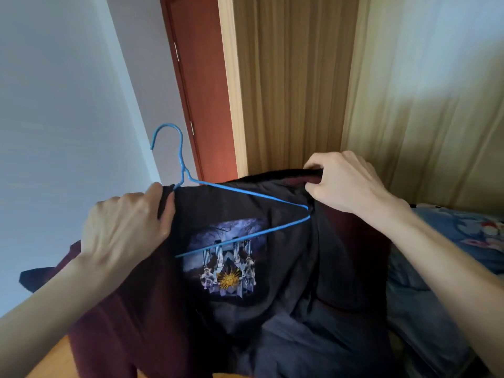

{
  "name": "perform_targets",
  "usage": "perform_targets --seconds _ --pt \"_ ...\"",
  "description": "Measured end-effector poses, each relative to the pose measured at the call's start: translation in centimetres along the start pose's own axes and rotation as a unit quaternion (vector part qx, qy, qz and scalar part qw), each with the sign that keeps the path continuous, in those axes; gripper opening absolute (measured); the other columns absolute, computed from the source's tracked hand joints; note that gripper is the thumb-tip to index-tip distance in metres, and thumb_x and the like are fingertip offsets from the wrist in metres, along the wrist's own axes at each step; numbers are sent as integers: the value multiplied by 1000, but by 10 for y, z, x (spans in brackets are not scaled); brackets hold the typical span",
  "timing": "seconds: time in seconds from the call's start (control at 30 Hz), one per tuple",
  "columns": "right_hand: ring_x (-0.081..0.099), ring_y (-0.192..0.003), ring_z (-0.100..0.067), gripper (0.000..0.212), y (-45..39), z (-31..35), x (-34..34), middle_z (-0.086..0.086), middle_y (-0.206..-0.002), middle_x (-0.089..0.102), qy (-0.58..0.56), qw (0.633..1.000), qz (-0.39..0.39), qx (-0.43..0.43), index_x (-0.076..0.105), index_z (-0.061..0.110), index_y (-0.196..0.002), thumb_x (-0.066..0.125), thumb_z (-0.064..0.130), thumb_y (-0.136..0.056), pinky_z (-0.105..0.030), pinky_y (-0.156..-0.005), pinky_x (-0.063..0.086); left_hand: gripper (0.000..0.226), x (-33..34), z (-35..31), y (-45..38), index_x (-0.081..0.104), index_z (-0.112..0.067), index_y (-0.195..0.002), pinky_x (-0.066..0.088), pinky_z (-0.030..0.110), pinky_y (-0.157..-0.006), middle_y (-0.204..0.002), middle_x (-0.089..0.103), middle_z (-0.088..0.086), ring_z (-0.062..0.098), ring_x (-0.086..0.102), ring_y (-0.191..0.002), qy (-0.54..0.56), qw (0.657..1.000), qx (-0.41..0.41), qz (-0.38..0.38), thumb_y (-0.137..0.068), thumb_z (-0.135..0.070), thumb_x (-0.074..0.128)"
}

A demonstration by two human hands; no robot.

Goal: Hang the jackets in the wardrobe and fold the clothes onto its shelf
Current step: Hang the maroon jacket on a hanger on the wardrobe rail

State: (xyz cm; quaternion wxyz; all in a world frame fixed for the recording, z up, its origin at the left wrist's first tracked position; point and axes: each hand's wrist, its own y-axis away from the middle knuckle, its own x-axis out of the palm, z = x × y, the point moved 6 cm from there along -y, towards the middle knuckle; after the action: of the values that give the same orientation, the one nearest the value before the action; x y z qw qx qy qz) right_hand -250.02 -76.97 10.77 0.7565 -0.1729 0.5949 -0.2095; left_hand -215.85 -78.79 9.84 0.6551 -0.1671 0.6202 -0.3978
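You are mid-way through hangering the dark maroon jacket with a printed black lining [272,282], your left hand [122,227] pinching one shoulder over the thin blue wire hanger [245,195], your right hand [346,181] gripping the collar, so next seat the far shoulder.
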Motion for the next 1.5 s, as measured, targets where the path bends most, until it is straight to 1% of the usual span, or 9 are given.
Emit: perform_targets --seconds 0.3,0.43,0.6,0.67,0.77,0.87,1.07,1.33,1.5 --pt "67 -108 -32 22 -5 -7 -45 -2 -109 75 -18 998 -45 43 74 34 -107 73 40 -86 -33 -75 44 36 -35 -35 4 38 -15 -70 29 27 -48 -44 29 -3 42 43 -37 102 993 45 -49 -97 -38 47" --pt "70 -104 -27 25 10 36 -61 5 -99 78 -74 992 -100 -17 75 33 -102 66 28 -79 -40 -88 56 33 -25 -75 7 44 -18 -75 30 29 -46 -48 45 1 41 52 -41 113 986 123 -21 -99 -41 45" --pt "65 -72 -4 13 27 59 -57 15 -76 69 -182 978 28 -97 74 32 -98 67 43 -93 -32 -71 54 34 -16 -87 -5 43 -16 -78 26 26 -47 -49 48 1 42 51 -41 95 991 83 -34 -101 -41 48" --pt "54 -61 -7 32 36 49 -51 12 -68 60 -261 955 94 -105 75 28 -95 57 54 -101 -29 -61 45 34 -21 -79 -9 43 -15 -77 24 26 -48 -49 47 2 43 50 -40 109 990 61 -59 -100 -39 49" --pt "60 -91 -16 20 41 35 -47 8 -100 65 -189 967 -35 -167 72 28 -108 59 42 -103 -32 -83 49 35 -34 -76 -13 38 -16 -76 15 23 -51 -48 44 1 40 45 -37 122 988 51 -81 -99 -36 53" --pt "59 -119 -8 56 38 20 -21 18 -128 58 -143 978 45 -144 46 42 -140 58 67 -92 -35 -99 48 34 -41 -76 -19 38 -16 -77 11 23 -51 -51 44 1 39 45 -39 114 988 47 -97 -99 -35 56" --pt "54 -51 -14 28 41 24 -7 7 -60 57 -155 975 -38 -157 53 33 -101 58 60 -97 -28 -53 39 31 -41 -80 -26 49 -17 -83 11 23 -47 -67 45 -6 26 51 -52 142 975 110 -128 -107 -36 49" --pt "47 -50 -16 24 25 3 -24 -1 -59 57 -197 974 -91 -67 65 31 -102 64 55 -97 -36 -55 40 32 -18 -35 -19 55 -8 -92 45 41 -55 -84 54 6 35 59 -73 150 977 117 -100 -108 -32 42" --pt "49 -50 -13 23 27 8 -24 1 -59 58 -200 974 -85 -65 68 33 -104 64 54 -96 -32 -54 36 43 -7 -27 -30 46 -24 -96 49 39 -67 -81 59 -10 19 58 -71 275 957 79 44 -98 -67 37"
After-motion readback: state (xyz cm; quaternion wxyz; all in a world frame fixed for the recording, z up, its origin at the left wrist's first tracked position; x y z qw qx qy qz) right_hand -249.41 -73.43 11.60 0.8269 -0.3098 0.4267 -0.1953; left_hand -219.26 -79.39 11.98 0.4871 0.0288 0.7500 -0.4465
